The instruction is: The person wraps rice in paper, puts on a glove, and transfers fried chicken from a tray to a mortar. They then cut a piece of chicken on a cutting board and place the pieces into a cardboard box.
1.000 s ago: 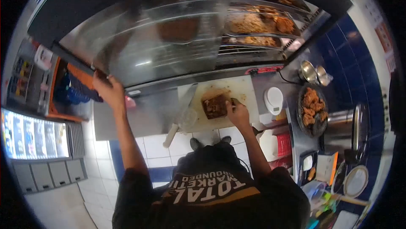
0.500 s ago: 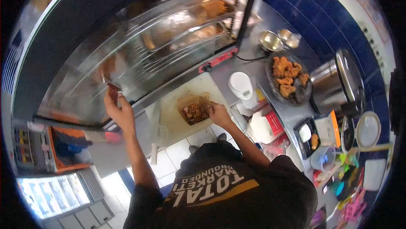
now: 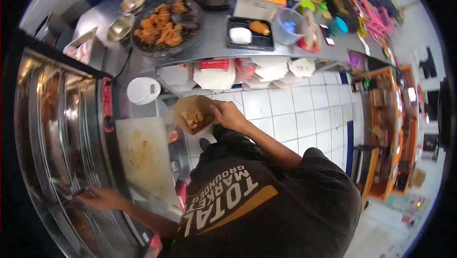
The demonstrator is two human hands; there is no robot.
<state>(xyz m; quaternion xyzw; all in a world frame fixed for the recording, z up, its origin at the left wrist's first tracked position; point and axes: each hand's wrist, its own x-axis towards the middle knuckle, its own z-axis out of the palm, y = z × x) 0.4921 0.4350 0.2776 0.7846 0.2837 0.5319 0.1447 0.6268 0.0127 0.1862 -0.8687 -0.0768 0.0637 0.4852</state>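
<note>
My right hand [image 3: 228,115] grips the edge of a brown paper container [image 3: 183,110] with chopped pieces of food inside, held in front of my body. At the lower left, my left hand [image 3: 97,197] is blurred beside the glass-fronted warming cabinet [image 3: 62,129]. Its fingers are closed around something dark and thin that I cannot make out. Between the cabinet and my body lies a pale cutting board [image 3: 145,155] with brown stains and crumbs.
A steel counter [image 3: 209,43] at the top holds a plate of fried chicken [image 3: 159,27], metal bowls [image 3: 121,28] and an open box [image 3: 250,31]. A white scale [image 3: 144,91] is beside the board. Orange shelves [image 3: 395,134] stand right over a tiled floor.
My view has turned right. The container in my right hand has come off the cutting board and moved towards the counter side. My left hand is now lower, still by the cabinet.
</note>
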